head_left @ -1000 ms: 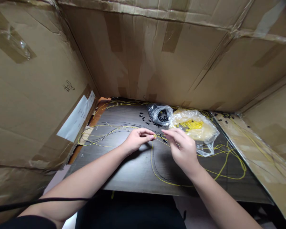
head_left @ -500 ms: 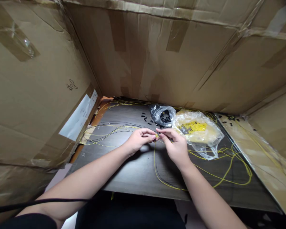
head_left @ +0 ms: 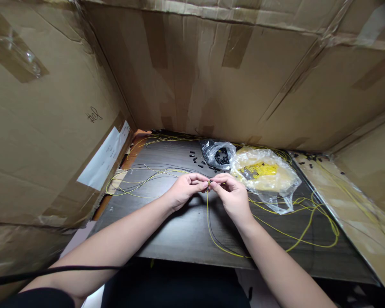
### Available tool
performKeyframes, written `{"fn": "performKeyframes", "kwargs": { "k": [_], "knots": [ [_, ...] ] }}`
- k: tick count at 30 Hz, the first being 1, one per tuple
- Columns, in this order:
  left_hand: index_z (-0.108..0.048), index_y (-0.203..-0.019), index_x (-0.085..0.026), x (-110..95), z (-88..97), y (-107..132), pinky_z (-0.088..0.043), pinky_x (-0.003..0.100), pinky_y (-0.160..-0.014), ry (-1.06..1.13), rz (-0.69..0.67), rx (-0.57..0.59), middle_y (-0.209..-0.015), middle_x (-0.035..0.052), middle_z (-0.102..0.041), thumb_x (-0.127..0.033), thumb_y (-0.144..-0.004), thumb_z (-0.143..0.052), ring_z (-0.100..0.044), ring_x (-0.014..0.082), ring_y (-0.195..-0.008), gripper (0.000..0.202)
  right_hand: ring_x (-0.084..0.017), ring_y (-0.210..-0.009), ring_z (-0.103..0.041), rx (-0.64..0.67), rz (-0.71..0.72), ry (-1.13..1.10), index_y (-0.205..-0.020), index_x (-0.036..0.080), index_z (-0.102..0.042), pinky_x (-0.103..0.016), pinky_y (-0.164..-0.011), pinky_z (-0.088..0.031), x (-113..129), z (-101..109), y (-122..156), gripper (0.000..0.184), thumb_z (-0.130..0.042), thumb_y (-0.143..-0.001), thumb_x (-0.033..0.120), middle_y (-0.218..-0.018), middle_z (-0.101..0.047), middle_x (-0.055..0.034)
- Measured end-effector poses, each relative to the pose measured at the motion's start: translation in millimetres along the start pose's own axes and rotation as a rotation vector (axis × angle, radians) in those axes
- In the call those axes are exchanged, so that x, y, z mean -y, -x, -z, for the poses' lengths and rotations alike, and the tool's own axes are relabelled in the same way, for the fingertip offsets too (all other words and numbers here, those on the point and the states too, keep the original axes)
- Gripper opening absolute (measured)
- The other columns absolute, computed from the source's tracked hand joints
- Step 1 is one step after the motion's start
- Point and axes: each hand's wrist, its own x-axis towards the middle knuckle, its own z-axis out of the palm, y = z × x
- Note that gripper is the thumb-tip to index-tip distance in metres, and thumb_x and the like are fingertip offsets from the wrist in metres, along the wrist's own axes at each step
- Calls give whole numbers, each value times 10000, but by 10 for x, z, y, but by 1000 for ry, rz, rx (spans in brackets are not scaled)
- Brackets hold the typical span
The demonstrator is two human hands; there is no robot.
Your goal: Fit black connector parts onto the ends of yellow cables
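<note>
Tiny yellow piece (head_left: 208, 183) at the frame's centre
Fingers of left hand (head_left: 186, 188) and right hand (head_left: 232, 194) both grasp it; a steady pinch and slack yellow wire (head_left: 208, 216) should help.

Both forearms (head_left: 128, 233) are bare and extend forward, slanting inward from the lower corners. The left hand (head_left: 185, 189) and the right hand (head_left: 232, 195) meet in front of the body, at similar height. On each, the thumb (head_left: 199, 187) presses toward the curved fingers (head_left: 197, 176) in a fine pinch, the tips very near the other hand's.
</note>
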Motion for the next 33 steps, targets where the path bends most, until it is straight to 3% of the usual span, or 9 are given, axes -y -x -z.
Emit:
{"fn": "performKeyframes", "kwargs": {
  "k": [8,18,27,33],
  "knots": [
    [-732,-902,-114,-58,5,24,-540,299,-797,-220,-71,-40,-878,93,-765,-399,-710,-845,-704,175,-802,361,-176,-812,-633,8,36,162,-842,192,-731,-302,-725,-504,97,29,9,125,-696,-886,303,-869,-681,-54],
    [-773,-902,-154,-114,-8,84,-557,300,-820,-633,-360,-93,-916,81,-782,-339,-840,-738,-728,197,-852,199,-164,-767,-618,-18,44,199,-792,175,-699,-289,-700,-480,106,7,11,137,-696,-884,278,-819,-671,-41],
    [-765,-965,-208,-124,40,109,-546,315,-798,-962,-754,-26,-884,65,-780,-268,-919,-644,-711,178,-813,143,-158,-670,-591,82,-234,9,-763,174,-672,-288,-647,-480,29,38,0,322,-718,-832,484,-752,-668,-36],
    [-751,-1049,-225,-106,74,133,-529,356,-838,-1152,-849,14,-926,64,-781,-204,-950,-560,-709,187,-873,216,-136,-576,-571,108,-406,-179,-743,174,-651,-266,-568,-469,25,59,-7,406,-799,-723,553,-675,-639,-7]
  ]
}}
